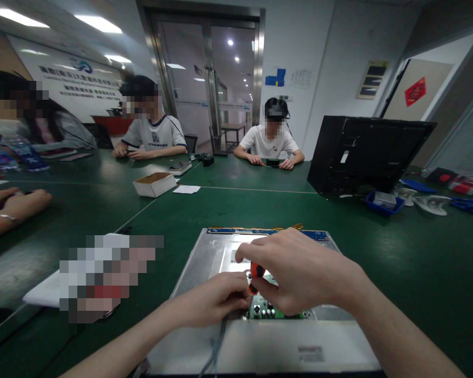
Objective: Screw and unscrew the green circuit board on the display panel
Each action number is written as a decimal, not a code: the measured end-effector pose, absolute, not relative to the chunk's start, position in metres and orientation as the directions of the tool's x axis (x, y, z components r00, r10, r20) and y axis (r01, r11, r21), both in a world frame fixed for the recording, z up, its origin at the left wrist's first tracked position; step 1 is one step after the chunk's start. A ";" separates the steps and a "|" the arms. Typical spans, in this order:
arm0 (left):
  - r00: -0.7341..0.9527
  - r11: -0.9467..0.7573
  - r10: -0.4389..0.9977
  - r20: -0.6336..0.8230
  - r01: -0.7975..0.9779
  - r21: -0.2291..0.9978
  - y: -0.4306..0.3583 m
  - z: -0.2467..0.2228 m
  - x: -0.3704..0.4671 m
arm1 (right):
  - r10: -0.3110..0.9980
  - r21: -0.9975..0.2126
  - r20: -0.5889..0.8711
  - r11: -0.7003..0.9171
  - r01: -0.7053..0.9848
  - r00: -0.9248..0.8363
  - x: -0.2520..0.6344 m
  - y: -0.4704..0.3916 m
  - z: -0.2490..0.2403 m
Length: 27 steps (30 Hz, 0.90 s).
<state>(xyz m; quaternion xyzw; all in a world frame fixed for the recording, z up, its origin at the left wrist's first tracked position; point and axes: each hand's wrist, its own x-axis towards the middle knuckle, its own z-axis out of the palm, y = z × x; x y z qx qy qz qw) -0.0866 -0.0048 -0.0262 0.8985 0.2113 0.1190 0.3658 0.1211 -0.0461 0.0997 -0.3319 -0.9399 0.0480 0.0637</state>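
A silver metal display panel (268,344) lies flat in front of me, with a green circuit board (274,311) on its middle and a blue strip board (236,231) along its far edge. My right hand (299,268) is closed round the red and black handle of a screwdriver (257,270), held over the board; its tip is hidden. Beside it, my left hand (208,299) has its fingers pressed together at the board's left edge, close to the screwdriver. What they pinch is hidden. Grey cables (217,346) run from under this hand toward the near edge.
A black monitor (362,152) stands at the right, near a blue tray (384,203). Across the green table (236,202) are a white box (154,185) and a paper (186,189). Several people sit around it; another person's hands (19,205) rest at left, beyond a blurred-out pile (94,273).
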 end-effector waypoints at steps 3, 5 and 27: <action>0.880 -0.645 0.470 0.071 0.287 0.708 -0.005 -0.027 -0.087 | 0.640 -0.130 0.082 0.767 0.629 -0.764 0.120 -0.046 0.100; 0.881 -0.648 0.466 0.083 0.277 0.709 -0.006 -0.025 -0.086 | 0.650 -0.122 0.075 0.759 0.640 -0.756 0.119 -0.046 0.099; 0.866 -0.586 0.500 0.007 0.332 0.739 -0.006 -0.023 -0.086 | 0.610 -0.137 0.137 0.792 0.595 -0.780 0.117 -0.046 0.097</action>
